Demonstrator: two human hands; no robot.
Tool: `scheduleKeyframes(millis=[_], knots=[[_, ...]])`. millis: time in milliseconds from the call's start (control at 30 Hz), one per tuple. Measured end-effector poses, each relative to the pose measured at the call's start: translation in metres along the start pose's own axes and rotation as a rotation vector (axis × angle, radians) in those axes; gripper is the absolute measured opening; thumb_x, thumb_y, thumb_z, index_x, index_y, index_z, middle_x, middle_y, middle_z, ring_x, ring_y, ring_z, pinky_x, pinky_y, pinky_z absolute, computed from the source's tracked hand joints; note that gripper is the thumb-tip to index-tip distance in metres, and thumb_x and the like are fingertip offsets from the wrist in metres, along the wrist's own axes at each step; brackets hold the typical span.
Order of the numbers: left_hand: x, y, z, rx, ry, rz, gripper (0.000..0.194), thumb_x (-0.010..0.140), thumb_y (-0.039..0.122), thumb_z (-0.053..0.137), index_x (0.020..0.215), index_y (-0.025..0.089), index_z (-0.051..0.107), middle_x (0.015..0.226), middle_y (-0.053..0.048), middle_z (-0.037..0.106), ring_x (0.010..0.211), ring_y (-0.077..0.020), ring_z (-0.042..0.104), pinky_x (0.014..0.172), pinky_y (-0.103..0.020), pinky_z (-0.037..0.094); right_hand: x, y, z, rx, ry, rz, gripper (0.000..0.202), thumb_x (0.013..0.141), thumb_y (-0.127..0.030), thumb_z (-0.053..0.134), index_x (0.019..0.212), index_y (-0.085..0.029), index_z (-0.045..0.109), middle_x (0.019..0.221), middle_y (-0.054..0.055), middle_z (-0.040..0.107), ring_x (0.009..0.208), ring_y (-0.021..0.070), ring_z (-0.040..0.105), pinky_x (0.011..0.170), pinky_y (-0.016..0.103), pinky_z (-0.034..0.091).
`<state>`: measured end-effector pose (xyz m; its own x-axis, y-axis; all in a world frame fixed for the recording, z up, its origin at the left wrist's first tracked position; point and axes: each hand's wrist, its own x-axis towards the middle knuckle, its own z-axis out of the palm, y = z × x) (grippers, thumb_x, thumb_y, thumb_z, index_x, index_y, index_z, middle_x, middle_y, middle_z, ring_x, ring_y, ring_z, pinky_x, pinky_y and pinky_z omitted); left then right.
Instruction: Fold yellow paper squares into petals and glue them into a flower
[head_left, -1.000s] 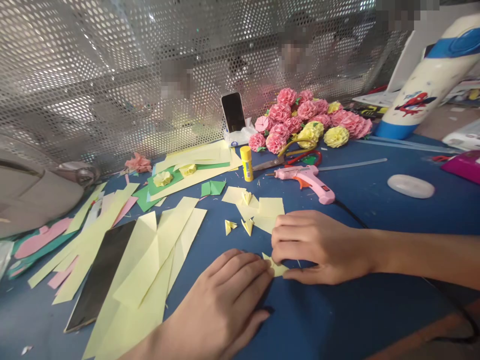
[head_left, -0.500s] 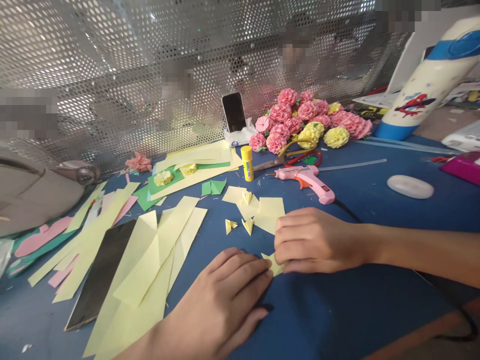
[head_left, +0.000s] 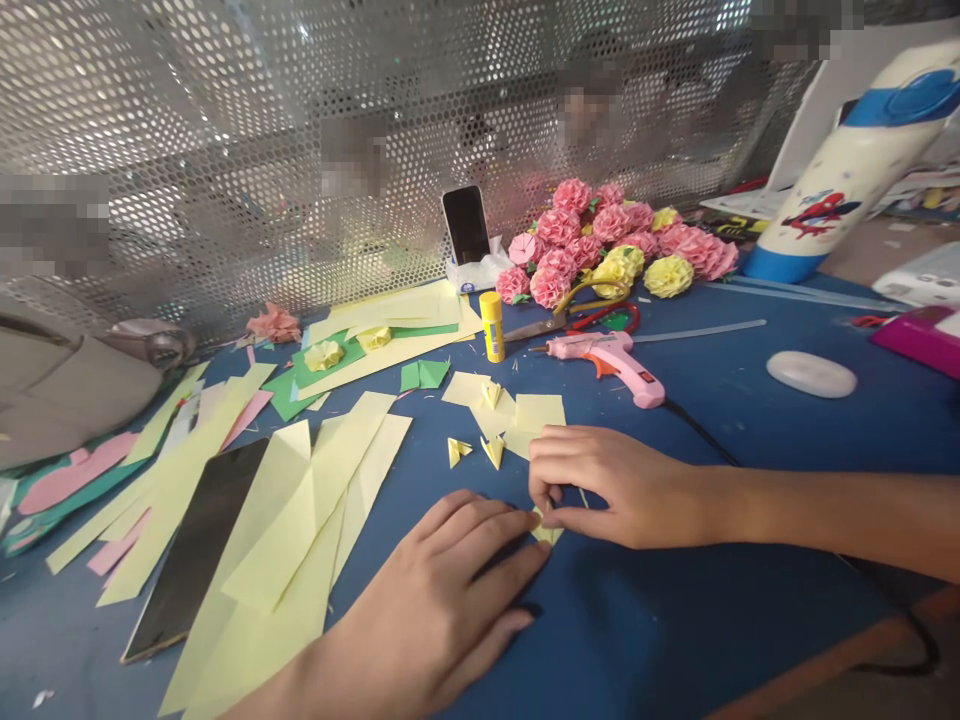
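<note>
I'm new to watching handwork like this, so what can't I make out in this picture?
All in the head view:
- Folds of the small yellow paper: partly covered by the left hand and right hand.
- Fine print on the glue stick: too small.
- Part of the flat dark phone: under yellow strips.
- Rest of the pale bag: cut off by the left edge.
- Shapes behind the mesh: blurred.

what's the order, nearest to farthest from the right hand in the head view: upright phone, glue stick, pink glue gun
1. Pink glue gun, just beyond the right hand
2. Glue stick, left of the gun
3. Upright phone, farther back
</note>
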<state>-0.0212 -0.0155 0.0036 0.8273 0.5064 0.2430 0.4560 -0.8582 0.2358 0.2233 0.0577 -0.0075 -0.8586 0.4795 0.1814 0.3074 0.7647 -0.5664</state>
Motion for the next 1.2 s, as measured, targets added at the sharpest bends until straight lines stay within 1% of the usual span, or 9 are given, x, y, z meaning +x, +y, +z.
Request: scheduleKeyframes(millis=[233,400,467,600,733,833,933,1000,1200], knots=[[0.0,0.001,-0.001,0.071,0.027,0.028,0.034,0.105,0.026,0.043,0.132,0.012,0.059,0.132,-0.012,0.065,0.117,-0.0255,0.062,0.104,-0.045,0.048,0.0,-0.002,0.002,-0.034,0.022,0.001,0.015,0.098,-0.024,0.058,0.085,-0.018,0.059,0.083,0.0,0.057,0.08,0.0159,0.051,0.075,0.03,0.038],[-0.003,0.001,0.001,0.063,0.074,0.03,0.031,0.104,0.023,0.046,0.129,0.011,0.059,0.129,-0.011,0.068,0.115,-0.0257,0.062,0.103,-0.043,0.047,0.0,0.01,-0.004,0.068,0.008,-0.166,0.012,0.099,-0.021,0.059,0.089,-0.017,0.065,0.085,0.001,0.063,0.084,0.0143,0.055,0.08,0.027,0.041],[-0.002,0.001,0.002,0.003,0.119,-0.009,0.029,0.103,0.02,0.048,0.128,0.011,0.059,0.125,-0.01,0.069,0.112,-0.0241,0.063,0.101,-0.041,0.048,-0.001,0.014,-0.007,0.049,0.036,-0.271,0.014,0.1,-0.02,0.058,0.092,-0.018,0.068,0.088,0.002,0.066,0.085,0.0141,0.057,0.081,0.026,0.042],[0.006,-0.001,0.003,-0.194,0.179,-0.189,0.028,0.101,0.013,0.052,0.128,0.017,0.057,0.124,-0.008,0.067,0.11,-0.0186,0.061,0.098,-0.033,0.048,-0.004,0.018,-0.014,-0.098,0.039,-0.394,0.023,0.104,-0.022,0.051,0.094,-0.018,0.071,0.093,0.004,0.069,0.086,0.0152,0.057,0.077,0.028,0.041],[0.021,-0.008,0.004,-0.422,0.147,-0.267,0.029,0.096,0.01,0.059,0.122,0.023,0.06,0.118,-0.003,0.068,0.109,-0.0174,0.061,0.099,-0.031,0.047,-0.009,0.021,-0.017,-0.211,0.022,-0.448,0.025,0.105,-0.028,0.049,0.1,-0.02,0.072,0.101,0.004,0.07,0.089,0.016,0.059,0.076,0.03,0.041],[0.031,-0.015,0.005,-0.503,0.123,-0.3,0.023,0.092,0.007,0.064,0.111,0.02,0.062,0.106,-0.003,0.068,0.1,-0.0166,0.062,0.091,-0.028,0.049,-0.013,0.024,-0.019,-0.337,0.043,-0.493,0.024,0.105,-0.028,0.049,0.108,-0.023,0.072,0.102,0.003,0.071,0.085,0.0153,0.058,0.071,0.031,0.041],[0.036,-0.021,0.006,-0.512,0.106,-0.285,0.017,0.091,0.005,0.065,0.102,0.018,0.064,0.097,-0.002,0.066,0.093,-0.0156,0.061,0.084,-0.026,0.048,-0.014,0.023,-0.02,-0.449,0.089,-0.548,0.023,0.104,-0.022,0.049,0.11,-0.023,0.071,0.1,0.001,0.072,0.083,0.0144,0.059,0.068,0.031,0.041],[0.037,-0.023,0.005,-0.509,0.087,-0.243,0.013,0.093,0.006,0.063,0.096,0.019,0.066,0.094,-0.001,0.065,0.091,-0.0149,0.06,0.085,-0.027,0.045,-0.013,0.02,-0.021,-0.468,0.101,-0.588,0.023,0.104,-0.02,0.049,0.109,-0.02,0.071,0.102,0.001,0.073,0.086,0.0143,0.061,0.069,0.032,0.044],[0.031,-0.016,0.003,-0.351,0.036,-0.192,0.014,0.1,0.01,0.054,0.096,0.018,0.065,0.094,-0.001,0.066,0.087,-0.0159,0.055,0.086,-0.032,0.039,-0.011,0.02,-0.019,-0.328,0.076,-0.641,0.024,0.103,-0.021,0.05,0.11,-0.013,0.072,0.108,0.001,0.075,0.091,0.0156,0.064,0.066,0.033,0.048]])
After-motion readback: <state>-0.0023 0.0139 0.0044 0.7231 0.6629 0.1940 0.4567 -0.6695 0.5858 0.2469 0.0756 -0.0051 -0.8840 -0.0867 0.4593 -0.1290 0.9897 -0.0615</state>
